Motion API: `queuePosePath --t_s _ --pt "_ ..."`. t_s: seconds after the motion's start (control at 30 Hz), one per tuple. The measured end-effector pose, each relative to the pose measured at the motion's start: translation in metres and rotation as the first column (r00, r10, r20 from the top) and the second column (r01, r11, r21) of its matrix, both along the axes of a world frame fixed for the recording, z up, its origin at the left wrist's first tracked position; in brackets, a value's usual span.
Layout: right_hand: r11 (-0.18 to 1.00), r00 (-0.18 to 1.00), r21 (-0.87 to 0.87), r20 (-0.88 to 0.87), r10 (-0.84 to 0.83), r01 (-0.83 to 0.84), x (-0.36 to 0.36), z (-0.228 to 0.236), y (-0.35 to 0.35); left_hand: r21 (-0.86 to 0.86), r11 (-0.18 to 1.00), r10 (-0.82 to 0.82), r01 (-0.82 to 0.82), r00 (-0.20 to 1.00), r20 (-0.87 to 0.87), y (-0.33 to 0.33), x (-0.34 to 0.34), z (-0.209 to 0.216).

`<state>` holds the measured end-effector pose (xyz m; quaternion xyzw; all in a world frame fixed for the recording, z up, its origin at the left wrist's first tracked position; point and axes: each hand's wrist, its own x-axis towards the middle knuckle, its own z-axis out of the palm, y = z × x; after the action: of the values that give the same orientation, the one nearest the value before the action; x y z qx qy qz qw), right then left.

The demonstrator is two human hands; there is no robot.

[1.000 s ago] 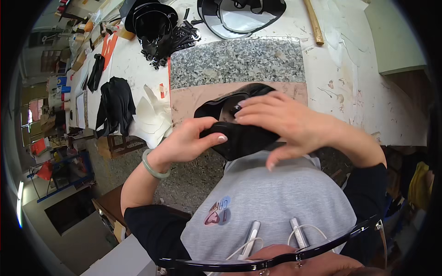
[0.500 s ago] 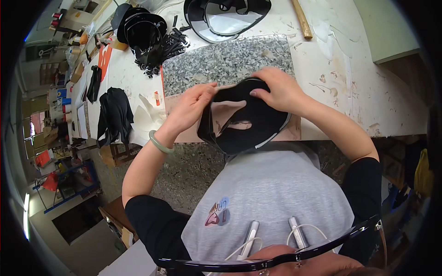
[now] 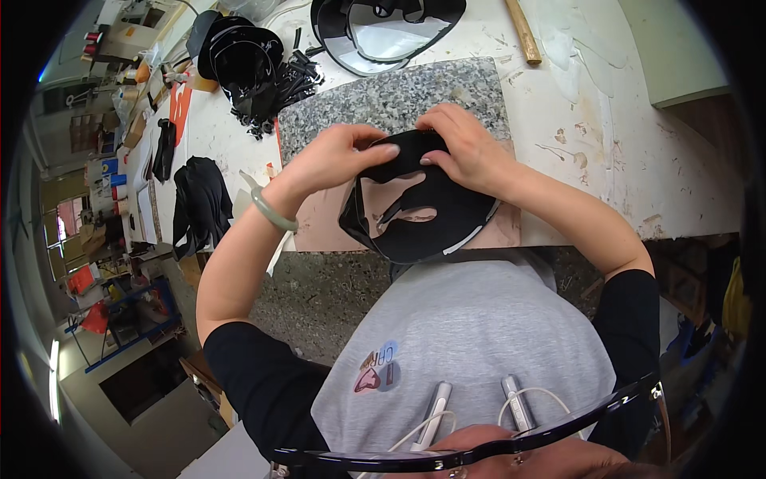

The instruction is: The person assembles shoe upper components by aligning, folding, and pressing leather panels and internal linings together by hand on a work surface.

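Observation:
Both my hands hold a black shoe upper, its dark inner side facing up and a pale strip showing on its lower right edge. My left hand pinches its upper left edge, thumb on the inside and fingers behind. My right hand grips the top edge close by, thumb inside and fingers curled over. Through the opening in the upper, the pinkish board under it shows. A grey speckled stone slab lies just beyond my hands.
A stack of glossy black pieces stands at the far left beside small black strips. More black uppers with pale lining lie beyond the slab. A wooden handle is at the far right; black material hangs over the left edge.
My left hand has shifted right along the upper's top edge toward my right hand, its thumb now inside. My right hand has moved slightly left and away from me.

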<state>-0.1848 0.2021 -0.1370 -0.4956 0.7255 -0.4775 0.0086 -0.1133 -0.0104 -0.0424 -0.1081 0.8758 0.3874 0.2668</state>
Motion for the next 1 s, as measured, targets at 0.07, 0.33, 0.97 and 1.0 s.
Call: queuePosePath --t_s 0.07,0.33,0.97,1.0 --pt "1.0 0.999 -0.002 0.034 0.004 -0.004 -0.001 0.0 0.0 0.121 0.99 0.075 -0.072 0.997 -0.025 0.003 -0.011 -0.008" --pt "1.0 0.999 0.011 -0.041 -0.024 0.024 0.001 -0.008 0.003 -0.145 0.954 -0.243 0.261 0.961 0.133 -0.02 -0.027 -0.021" --pt "0.754 0.778 0.431 -0.165 0.606 -0.496 -0.012 -0.005 -0.007 -0.19 0.843 -0.402 0.504 0.823 0.401 -0.045 -0.045 -0.028" --pt "0.757 0.768 0.417 -0.187 0.613 -0.503 -0.013 -0.003 -0.006 -0.196 0.837 -0.402 0.511 0.818 0.411 -0.044 -0.045 -0.027"
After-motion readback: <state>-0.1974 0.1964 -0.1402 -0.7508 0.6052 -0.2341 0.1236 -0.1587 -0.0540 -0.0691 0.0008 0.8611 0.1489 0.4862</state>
